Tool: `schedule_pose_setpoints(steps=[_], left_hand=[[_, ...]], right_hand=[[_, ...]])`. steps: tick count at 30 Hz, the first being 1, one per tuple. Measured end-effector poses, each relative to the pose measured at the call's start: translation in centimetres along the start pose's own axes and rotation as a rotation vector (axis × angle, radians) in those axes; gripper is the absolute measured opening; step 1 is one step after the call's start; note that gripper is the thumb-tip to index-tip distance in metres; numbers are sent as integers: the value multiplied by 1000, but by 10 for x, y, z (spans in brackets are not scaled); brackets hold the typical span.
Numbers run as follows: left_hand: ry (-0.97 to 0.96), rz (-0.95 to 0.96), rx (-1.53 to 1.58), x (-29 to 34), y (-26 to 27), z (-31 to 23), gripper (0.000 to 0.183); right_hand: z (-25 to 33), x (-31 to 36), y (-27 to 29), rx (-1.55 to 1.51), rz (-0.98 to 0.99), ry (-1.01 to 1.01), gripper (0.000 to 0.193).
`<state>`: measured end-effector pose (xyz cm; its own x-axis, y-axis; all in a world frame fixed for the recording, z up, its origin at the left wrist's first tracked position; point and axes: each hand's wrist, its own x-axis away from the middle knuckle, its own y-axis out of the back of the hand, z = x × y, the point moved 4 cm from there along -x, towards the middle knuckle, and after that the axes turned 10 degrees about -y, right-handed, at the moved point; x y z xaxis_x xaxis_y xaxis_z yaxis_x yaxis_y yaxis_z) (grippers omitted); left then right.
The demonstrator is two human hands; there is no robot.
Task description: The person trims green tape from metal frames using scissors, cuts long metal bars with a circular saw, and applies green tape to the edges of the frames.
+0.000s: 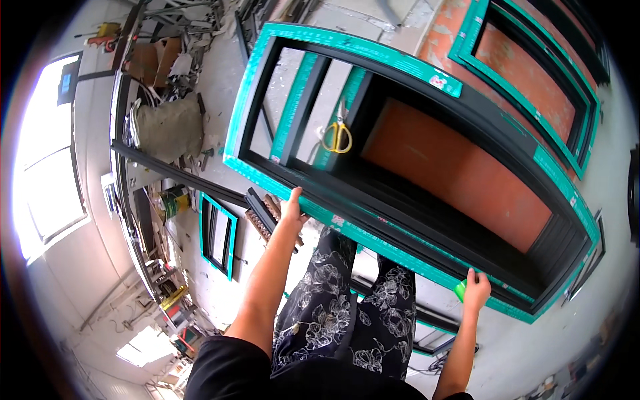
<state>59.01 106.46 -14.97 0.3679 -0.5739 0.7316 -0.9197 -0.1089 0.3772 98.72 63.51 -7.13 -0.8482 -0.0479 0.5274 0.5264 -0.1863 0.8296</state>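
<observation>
A large black window frame (360, 183), partly covered in teal protective film, lies tilted before me, its near rail running from the middle left to the lower right. My left hand (293, 208) is closed on the near rail, its thumb on top. Farther right, my right hand (477, 290) is closed at the same rail. A bright green object (460, 289) sticks out from its fingers, mostly hidden; its kind is unclear. Yellow-handled scissors (338, 137) lie by the frame's inner bars, blades pointing away from me.
More teal-filmed frames (460, 50) stand at the far right, over an orange-red surface. A smaller teal-edged frame (218, 235) is at the left, near a long dark bar (180, 175). A grey-green sack (170, 127) and cardboard box (167, 60) sit at the far left. Frames lie behind my legs.
</observation>
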Motion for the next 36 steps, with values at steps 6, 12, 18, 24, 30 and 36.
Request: schedule_pose_setpoints(steps=[6, 12, 18, 24, 30, 36], left_hand=[[12, 62, -47, 16, 15, -1, 57], [30, 498, 42, 68, 12, -37, 61], [23, 527, 40, -31, 137, -54, 35], [-94, 27, -47, -240, 338, -70, 23], [-278, -88, -928, -396, 443, -112, 33], [-93, -713, -686, -509, 500, -131, 53]], right_hand=[[125, 45, -21, -894, 989, -569, 24], [329, 102, -62, -112, 692, 549, 40], [521, 183, -130, 494, 115, 1137, 56], [559, 169, -208, 847, -12, 933, 56], [564, 166, -208, 745, 28, 941, 57], [554, 159, -208, 808, -9, 937, 65]])
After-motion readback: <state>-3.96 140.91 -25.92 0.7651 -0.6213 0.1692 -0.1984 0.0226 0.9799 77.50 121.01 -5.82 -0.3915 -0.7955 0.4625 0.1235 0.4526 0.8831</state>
